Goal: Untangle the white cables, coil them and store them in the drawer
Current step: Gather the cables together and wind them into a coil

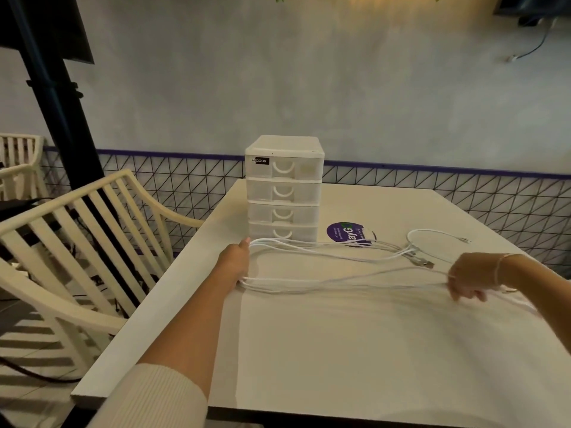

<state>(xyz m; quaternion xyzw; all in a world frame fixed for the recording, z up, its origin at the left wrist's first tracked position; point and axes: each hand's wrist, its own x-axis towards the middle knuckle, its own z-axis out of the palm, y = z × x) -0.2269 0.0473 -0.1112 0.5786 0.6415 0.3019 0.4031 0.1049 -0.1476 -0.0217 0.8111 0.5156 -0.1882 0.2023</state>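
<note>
Stretching white cables (340,284) between left hand (236,261) and right hand (472,278) (both gripping)

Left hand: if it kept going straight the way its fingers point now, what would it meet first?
Probably the drawer unit. The left hand points away from the person with the white cables looped round it, fingertips close to the unit's bottom drawer; the gap is hard to judge.
</note>
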